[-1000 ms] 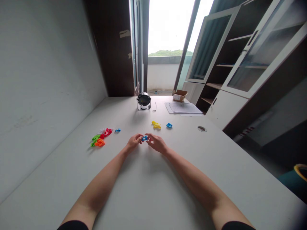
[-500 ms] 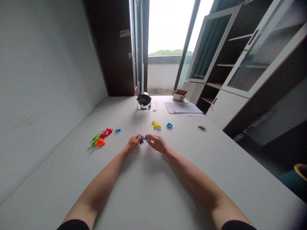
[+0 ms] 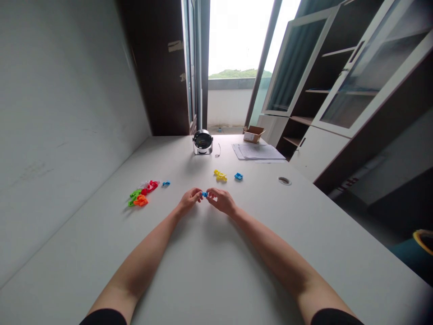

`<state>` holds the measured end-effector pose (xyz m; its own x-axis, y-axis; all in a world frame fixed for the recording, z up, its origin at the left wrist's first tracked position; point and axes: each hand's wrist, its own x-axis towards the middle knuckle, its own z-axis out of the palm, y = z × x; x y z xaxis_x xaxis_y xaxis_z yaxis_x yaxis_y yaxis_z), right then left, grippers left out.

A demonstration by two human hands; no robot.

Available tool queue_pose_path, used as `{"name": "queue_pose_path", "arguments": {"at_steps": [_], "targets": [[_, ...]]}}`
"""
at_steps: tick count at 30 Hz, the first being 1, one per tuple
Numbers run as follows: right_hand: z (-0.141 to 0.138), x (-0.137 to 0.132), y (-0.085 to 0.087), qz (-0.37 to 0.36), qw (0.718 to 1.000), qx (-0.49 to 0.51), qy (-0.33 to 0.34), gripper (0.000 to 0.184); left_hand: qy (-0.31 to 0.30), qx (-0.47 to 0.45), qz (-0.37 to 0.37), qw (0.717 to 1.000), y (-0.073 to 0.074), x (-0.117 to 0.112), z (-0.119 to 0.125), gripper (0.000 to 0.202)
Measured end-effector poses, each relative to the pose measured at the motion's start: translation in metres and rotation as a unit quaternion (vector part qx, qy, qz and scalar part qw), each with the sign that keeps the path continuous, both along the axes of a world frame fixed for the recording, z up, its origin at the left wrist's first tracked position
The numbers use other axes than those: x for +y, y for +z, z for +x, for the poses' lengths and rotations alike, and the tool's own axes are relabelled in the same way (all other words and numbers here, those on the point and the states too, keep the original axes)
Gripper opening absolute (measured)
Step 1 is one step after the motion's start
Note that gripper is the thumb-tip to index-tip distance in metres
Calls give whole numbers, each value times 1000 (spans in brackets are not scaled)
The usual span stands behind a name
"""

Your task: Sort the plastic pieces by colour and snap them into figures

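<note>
Between my fingertips, above the white table (image 3: pixel 209 266), is a small blue plastic piece (image 3: pixel 204 194); its exact kind is too small to tell. My left hand (image 3: pixel 190 200) pinches it from the left. From the right, my right hand (image 3: pixel 221 200) closes its thumb and fingers on the other end. Beyond my hands lie yellow plastic pieces (image 3: pixel 220 176) and another blue piece (image 3: pixel 238 176). To the left are a small blue piece (image 3: pixel 166 183), red pieces (image 3: pixel 150 187), green pieces (image 3: pixel 134 196) and orange pieces (image 3: pixel 141 201), with whitish ones behind the red.
A round black and silver lamp-like device (image 3: pixel 203 141) stands at the back of the table. Near it are a thin wire (image 3: pixel 218 151), paper sheets (image 3: pixel 259 152) and an open cardboard box (image 3: pixel 253 134). A round cable hole (image 3: pixel 284 181) is at the right; a wall (image 3: pixel 67 113) borders the left.
The blue piece between my fingers has shifted slightly and shows a little differently. Both hands stay nearly in place, and the other pieces lie as before.
</note>
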<state>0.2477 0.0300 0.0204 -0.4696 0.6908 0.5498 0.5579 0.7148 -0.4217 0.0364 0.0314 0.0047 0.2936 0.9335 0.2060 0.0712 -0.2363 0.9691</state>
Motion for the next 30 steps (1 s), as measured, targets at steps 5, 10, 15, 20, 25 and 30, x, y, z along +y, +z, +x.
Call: {"name": "queue_pose_path", "arguments": {"at_steps": [5, 10, 15, 20, 25, 30], "targets": [[-1, 0, 0, -3, 1000, 7, 1, 10, 3, 4, -5, 1000, 0, 0, 1, 39], [1, 8, -6, -8, 1000, 19, -8, 12, 9, -7, -12, 1000, -3, 3, 0, 39], [29, 40, -12, 1, 991, 109, -79, 18, 9, 4, -3, 1000, -10, 7, -2, 35], [79, 78, -27, 47, 941, 192, -273, 24, 11, 27, 8, 1000, -13, 8, -1, 31], [115, 108, -47, 49, 890, 172, -420, 27, 8, 45, 14, 999, -10, 5, 0, 27], [134, 129, -54, 15, 893, 129, -431, 28, 12, 61, 19, 998, -5, 2, -1, 25]]}}
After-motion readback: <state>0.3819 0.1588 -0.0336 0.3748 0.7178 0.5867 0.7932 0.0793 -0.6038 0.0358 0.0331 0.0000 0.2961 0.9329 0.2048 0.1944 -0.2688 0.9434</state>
